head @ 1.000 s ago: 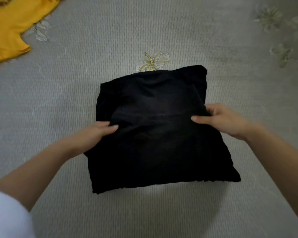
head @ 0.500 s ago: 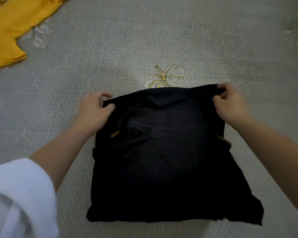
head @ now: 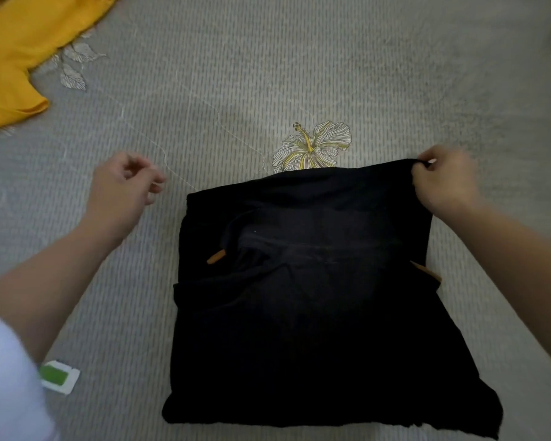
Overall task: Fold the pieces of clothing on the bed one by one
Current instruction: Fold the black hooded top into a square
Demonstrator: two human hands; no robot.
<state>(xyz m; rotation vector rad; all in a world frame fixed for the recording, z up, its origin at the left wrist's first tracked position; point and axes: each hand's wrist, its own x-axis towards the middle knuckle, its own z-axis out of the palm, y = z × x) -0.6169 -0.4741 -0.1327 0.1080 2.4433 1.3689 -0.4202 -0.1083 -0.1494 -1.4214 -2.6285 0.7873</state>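
The black garment (head: 315, 297) is lying folded into a rough square on the grey bed cover (head: 268, 58), filling the centre and lower right of the frame. Its near edge is reaching almost to the bottom of the frame. Its far edge is lying just below a printed hibiscus flower (head: 312, 144) and is covering the lowest petals.

The right hand (head: 446, 179) is sitting at the upper right corner of the black garment. Its fingers are curling over the edge and pinching the cloth, which is drawn slightly upward at that corner.

The left hand (head: 121, 189) is hovering over the bed cover at centre left, apart from the garment's upper left corner. Its fingers are loosely curled and are holding nothing. It is showing some motion blur.

An orange cord tip (head: 215, 257) is showing on the garment's left half, at the end of a dark drawstring. A tan strip (head: 427, 272) is showing at the garment's right edge, beside the right forearm.

A yellow garment (head: 13, 58) is lying spread in the upper left corner of the frame, well apart from the black one. A leaf print (head: 74, 68) is showing just beside its edge.

A white sleeve (head: 7, 377) is filling the lower left corner. A small green-and-white item (head: 58, 380) is lying on the cover just beside it; what it is cannot be determined.
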